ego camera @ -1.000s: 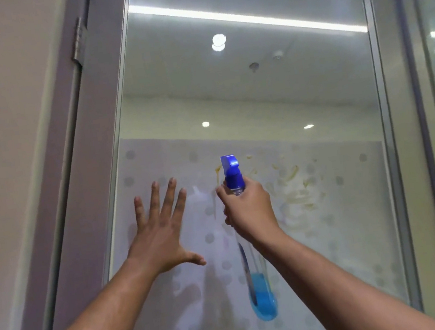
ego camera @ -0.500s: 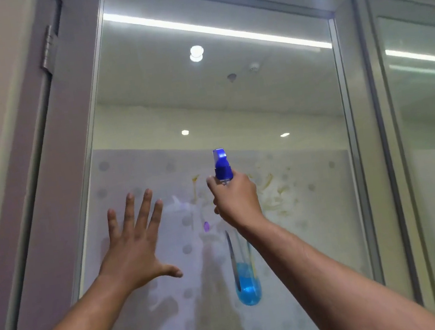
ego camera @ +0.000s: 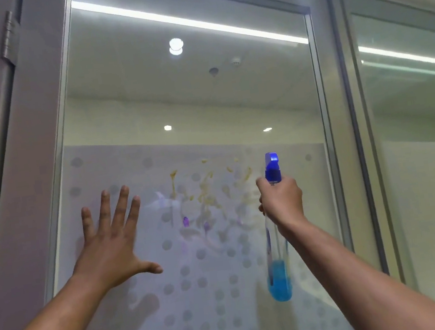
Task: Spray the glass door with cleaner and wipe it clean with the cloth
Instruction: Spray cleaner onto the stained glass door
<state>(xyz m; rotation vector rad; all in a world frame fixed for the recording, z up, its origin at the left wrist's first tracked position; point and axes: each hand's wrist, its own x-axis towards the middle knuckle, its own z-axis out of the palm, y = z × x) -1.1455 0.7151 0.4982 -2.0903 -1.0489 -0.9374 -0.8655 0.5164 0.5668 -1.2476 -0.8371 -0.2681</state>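
The glass door (ego camera: 187, 99) fills the view, clear above and frosted with grey dots below. Yellow-brown and purple smears (ego camera: 206, 194) dirty the frosted part at mid height. My right hand (ego camera: 281, 202) is shut on the neck of a clear spray bottle (ego camera: 279, 268) with a blue nozzle on top and blue liquid at its bottom, held upright just right of the smears. My left hand (ego camera: 113, 244) is spread wide with fingers up, flat at the glass left of the smears. No cloth is in view.
A grey metal door frame (ego camera: 32, 190) with a hinge (ego camera: 8, 37) runs down the left. A second glass panel (ego camera: 416, 136) stands to the right behind a metal post (ego camera: 345, 147). Ceiling lights reflect in the glass.
My right hand has carried the spray bottle rightward, from in front of the smears to their right side, uncovering them. My left hand stays spread at the glass. The camera shifted slightly.
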